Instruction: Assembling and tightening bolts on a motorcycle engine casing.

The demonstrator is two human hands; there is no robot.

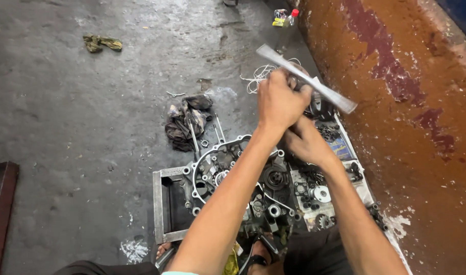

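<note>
Head view: my left hand (278,102) is raised over the far end of the work, fingers clamped round a long flat metal bar (307,79) that slants from upper left down to the right. My right hand (307,142) sits just beneath and nearer, touching the left wrist; its fingers are hidden under the left hand, so I cannot tell whether they grip anything. A round dark part (319,108) shows behind the hands, mostly covered.

I judge the step to be working the bar against that part, well above the open engine case (233,178), which rests in a metal frame (161,203) on the floor. The next move calls for keeping the bar steady and square, since its far tip points toward the orange wall (396,102).

Room: the wall closes the right side, and a tray of gears (319,198) lies near right, just beside the case. A rag (187,122) and a white cord (261,74) lie far left of the hands. The concrete further left offers the widest space.
</note>
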